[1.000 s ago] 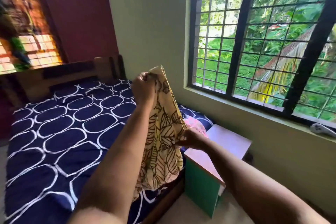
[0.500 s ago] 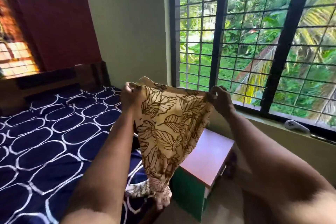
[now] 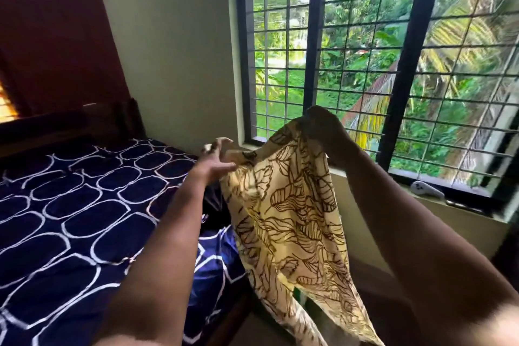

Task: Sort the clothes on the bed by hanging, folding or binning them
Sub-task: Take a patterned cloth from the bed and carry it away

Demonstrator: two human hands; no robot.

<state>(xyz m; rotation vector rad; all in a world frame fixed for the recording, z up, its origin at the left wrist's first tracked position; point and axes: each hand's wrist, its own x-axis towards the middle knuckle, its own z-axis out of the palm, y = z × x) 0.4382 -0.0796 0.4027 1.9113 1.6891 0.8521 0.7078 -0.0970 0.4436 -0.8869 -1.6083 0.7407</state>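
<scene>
A cream cloth with a brown leaf print (image 3: 286, 219) hangs in front of me, beside the bed (image 3: 70, 219) with its navy sheet of white ovals. My right hand (image 3: 320, 129) grips the cloth's upper right corner, raised before the window. My left hand (image 3: 217, 159) is lower and blurred. Its fingers are spread and loosely bent, and the cloth's left top edge lies against the palm with no clear grip. The cloth's lower end trails down past the bed's edge.
A dark garment (image 3: 213, 205) lies on the bed's right edge behind my left forearm. A barred window (image 3: 317, 64) fills the right wall, with a white object (image 3: 427, 189) on its sill. The dark wooden headboard (image 3: 112, 121) stands at the back.
My left hand has loosened its fingers from the cloth's left corner and dropped lower. My right hand stays raised with its corner. The view has swung right toward the window.
</scene>
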